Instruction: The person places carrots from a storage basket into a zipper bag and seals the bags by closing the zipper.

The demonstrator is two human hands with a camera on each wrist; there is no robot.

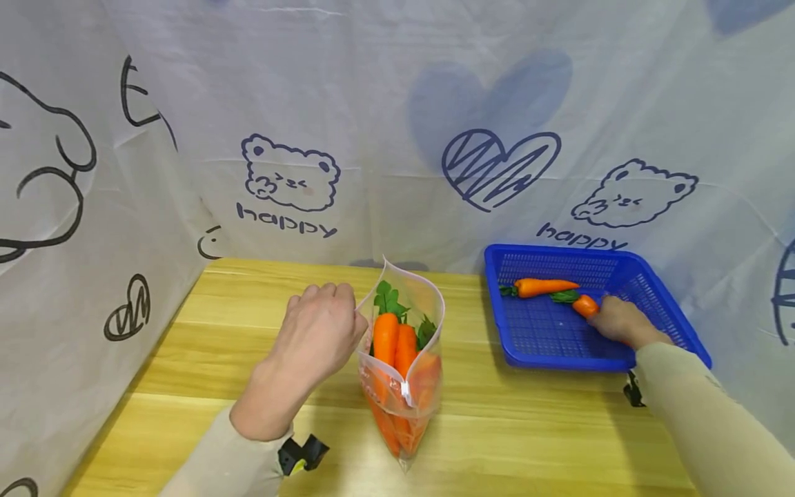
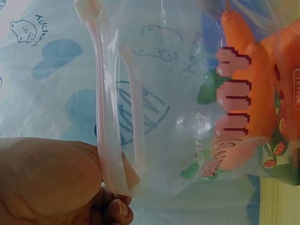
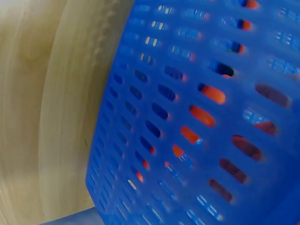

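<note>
A cloth-screened nook, home or studio unclear: pale cloth (image 1: 385,76) printed with bears (image 1: 290,183) and hearts (image 1: 502,169) hangs behind and beside a table (image 1: 509,428).

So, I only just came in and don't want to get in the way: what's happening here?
Someone is working with carrots. Their left hand pinches the edge of an open, clear zip bag with several carrots inside, leafy ends up. Their right hand is in the blue basket, gripping a leafy-topped carrot. One other carrot lies in there, left of that hand in the head view.
</note>
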